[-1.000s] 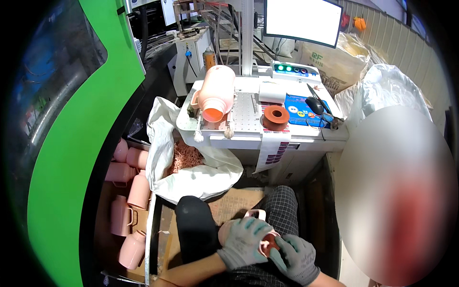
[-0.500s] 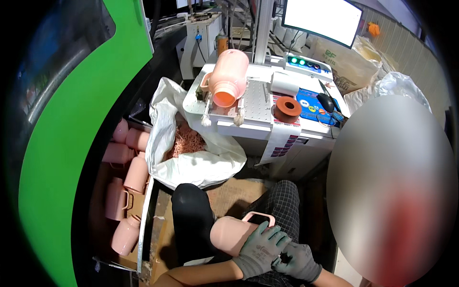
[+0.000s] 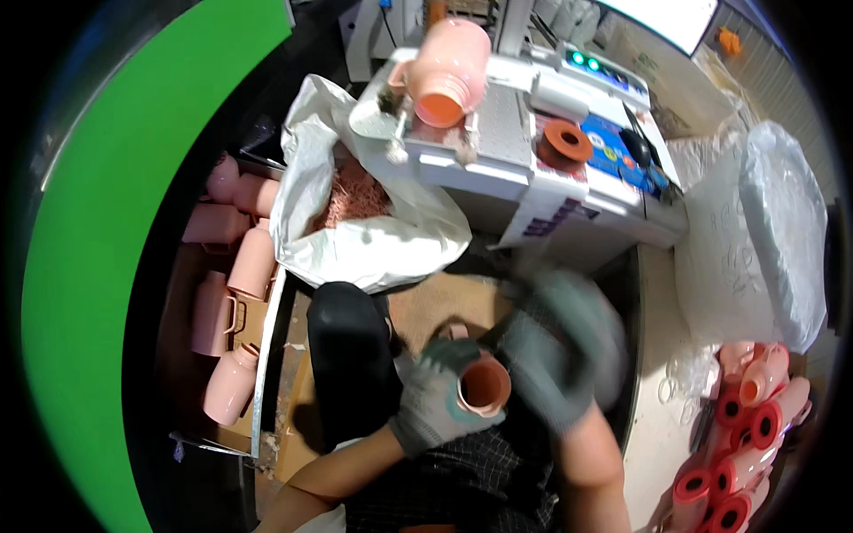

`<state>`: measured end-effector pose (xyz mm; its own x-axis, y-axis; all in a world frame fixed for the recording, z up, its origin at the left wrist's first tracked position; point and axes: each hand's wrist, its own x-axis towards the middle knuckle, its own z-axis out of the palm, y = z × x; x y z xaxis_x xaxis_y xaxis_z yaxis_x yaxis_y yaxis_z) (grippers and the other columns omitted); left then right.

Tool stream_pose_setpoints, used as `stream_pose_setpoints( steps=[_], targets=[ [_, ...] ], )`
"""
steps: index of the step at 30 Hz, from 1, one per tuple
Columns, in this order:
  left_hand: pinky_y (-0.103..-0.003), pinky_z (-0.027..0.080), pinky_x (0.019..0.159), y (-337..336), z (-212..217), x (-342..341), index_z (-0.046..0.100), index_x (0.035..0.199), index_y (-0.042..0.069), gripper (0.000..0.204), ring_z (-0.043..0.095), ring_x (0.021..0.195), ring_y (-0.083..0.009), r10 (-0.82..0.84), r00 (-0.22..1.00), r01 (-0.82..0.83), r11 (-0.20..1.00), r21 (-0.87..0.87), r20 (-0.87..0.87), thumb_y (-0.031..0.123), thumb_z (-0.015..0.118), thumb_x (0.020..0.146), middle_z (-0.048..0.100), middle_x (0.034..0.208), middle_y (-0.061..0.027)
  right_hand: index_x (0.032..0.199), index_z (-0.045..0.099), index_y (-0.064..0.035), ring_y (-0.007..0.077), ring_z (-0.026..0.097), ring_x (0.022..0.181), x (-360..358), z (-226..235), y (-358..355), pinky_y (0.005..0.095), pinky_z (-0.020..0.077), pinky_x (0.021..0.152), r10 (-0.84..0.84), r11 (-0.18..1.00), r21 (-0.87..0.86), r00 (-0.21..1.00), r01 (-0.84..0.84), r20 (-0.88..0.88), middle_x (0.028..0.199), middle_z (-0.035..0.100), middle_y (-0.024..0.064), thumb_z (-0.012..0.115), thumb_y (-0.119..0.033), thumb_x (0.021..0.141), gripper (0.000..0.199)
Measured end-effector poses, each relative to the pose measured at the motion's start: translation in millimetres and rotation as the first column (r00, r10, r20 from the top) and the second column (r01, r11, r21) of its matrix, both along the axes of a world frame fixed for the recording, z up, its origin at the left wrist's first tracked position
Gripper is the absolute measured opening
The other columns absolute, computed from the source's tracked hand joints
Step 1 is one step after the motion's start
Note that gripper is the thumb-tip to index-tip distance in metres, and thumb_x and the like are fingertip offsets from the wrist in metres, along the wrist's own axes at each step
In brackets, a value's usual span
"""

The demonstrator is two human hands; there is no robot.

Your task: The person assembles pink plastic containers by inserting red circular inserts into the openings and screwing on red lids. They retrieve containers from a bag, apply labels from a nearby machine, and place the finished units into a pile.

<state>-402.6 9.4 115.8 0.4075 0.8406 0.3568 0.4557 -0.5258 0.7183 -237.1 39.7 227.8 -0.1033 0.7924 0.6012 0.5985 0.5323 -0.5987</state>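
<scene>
My left hand (image 3: 431, 395), in a grey-green work glove, is wrapped round a pink plastic jug shell (image 3: 484, 387) above my lap. The shell's round open mouth faces up toward me, and part of its handle shows beyond my fingers. To the right of it is my right hand (image 3: 564, 338), also gloved. Motion smears its fingers, so whether it holds anything is hidden. Another pink jug shell with a handle (image 3: 446, 67) lies on the white machine table (image 3: 498, 120), its mouth toward me.
Several pink shells lie in a bin (image 3: 265, 382) at left, beside a green machine panel (image 3: 80, 222). A white sack (image 3: 355, 262) holds pink shavings. A brown tape roll (image 3: 565, 145) sits on the machine table. At right are a clear plastic bag (image 3: 737, 253) and more pink shells (image 3: 737, 466).
The shell has turned so its mouth faces me. My right hand has left it and swung right and away. The view has shifted, showing the bag and shells at right.
</scene>
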Motion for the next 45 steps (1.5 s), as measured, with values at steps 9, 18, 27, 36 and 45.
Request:
stream_pose_setpoints(
  steps=[9,18,27,36,45],
  targets=[
    [-0.055,0.047,0.102,-1.3,39.9,6.4,0.058,0.121,0.006,0.073,0.065,0.113,-0.0343,0.02,1.0,-0.017,0.958,0.287,-0.01,0.035,0.096,0.067,0.066,0.12,-0.0136,0.15,0.047,0.0009,0.0239,0.069,0.11,69.9,-52.9,-59.2,0.0371,0.0535,0.099,-0.211,0.751,-0.658,0.925,-0.054,-0.316,0.117,0.069,0.0189,0.072,-0.018,0.097,0.062],
    [-0.058,0.047,0.112,-1.9,32.0,57.3,0.058,0.142,0.008,0.067,0.06,0.132,-0.0375,-0.214,0.947,0.119,0.927,0.356,0.24,0.046,0.074,0.089,0.057,0.146,-0.0156,0.108,0.073,0.0014,0.0092,0.065,0.084,219.2,-140.9,-207.6,0.0271,0.0547,0.079,-0.904,0.427,-0.618,0.31,0.66,-0.293,0.097,0.073,0.005,0.071,-0.018,0.1,0.021],
    [-0.04,0.051,0.099,32.3,21.1,44.4,0.055,0.135,-0.004,0.08,0.059,0.118,-0.0305,-0.336,0.941,0.339,0.928,0.157,-0.043,0.025,0.093,0.071,0.06,0.124,-0.0138,0.106,0.071,-0.0059,0.0277,0.069,0.081,307.6,-205.1,-205.9,0.0393,0.0558,0.076,-0.931,0.185,-0.206,0.239,0.961,0.276,0.089,0.07,0.0158,0.075,-0.017,0.092,0.018],
    [-0.044,0.053,0.092,34.2,27.9,34.2,0.065,0.125,0.007,0.067,0.06,0.11,-0.0313,-0.305,0.923,0.377,0.833,0.404,-0.234,0.038,0.09,0.071,0.06,0.123,-0.0105,0.096,0.073,-0.0086,0.0277,0.067,0.092,84.1,-68.0,-63.6,0.04,0.0545,0.083,-0.02,0.993,-0.116,0.993,0.033,0.117,0.099,0.068,0.008,0.079,-0.022,0.082,0.02],
    [-0.049,0.053,0.088,44.5,34.3,1.2,0.069,0.085,0.012,0.031,0.063,0.102,-0.0305,-0.354,0.919,0.387,0.896,0.219,-0.174,0.035,0.086,0.071,0.062,0.101,-0.0063,0.109,0.07,-0.0079,0.0275,0.062,0.097,52.4,-52.3,-67.8,0.0447,0.0507,0.093,0.118,0.989,-0.127,0.928,-0.077,0.354,0.11,0.064,0.0086,0.084,-0.04,0.077,0.048]
  ],
)
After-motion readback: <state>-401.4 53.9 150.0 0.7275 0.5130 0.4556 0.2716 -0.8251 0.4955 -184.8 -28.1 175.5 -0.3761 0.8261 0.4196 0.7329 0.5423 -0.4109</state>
